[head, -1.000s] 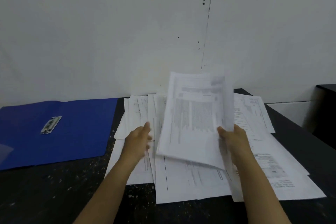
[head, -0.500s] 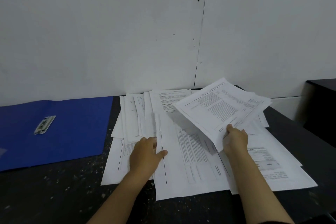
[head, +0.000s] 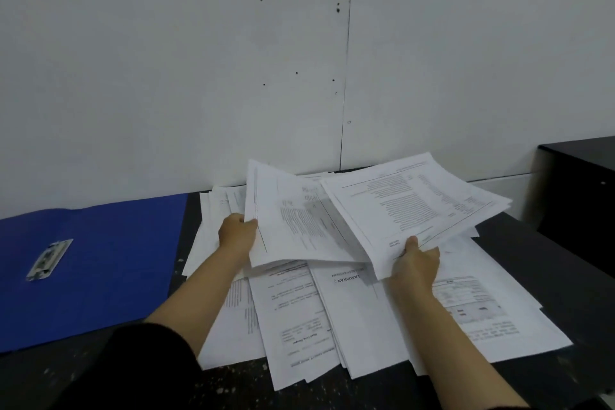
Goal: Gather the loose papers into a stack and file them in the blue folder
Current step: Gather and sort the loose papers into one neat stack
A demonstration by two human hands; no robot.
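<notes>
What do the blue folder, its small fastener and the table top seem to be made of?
Blue folder: probably thin plastic or coated card; it lies flat with an even, faintly glossy blue face. Fastener: likely metal, silvery and reflective, though blurred. Table top: dark and matte with pale specks, perhaps laminate or stone-look; the view does not settle which.

Both arms outstretched, left hand (head: 237, 235) and right hand (head: 417, 263) in curled grip.
</notes>
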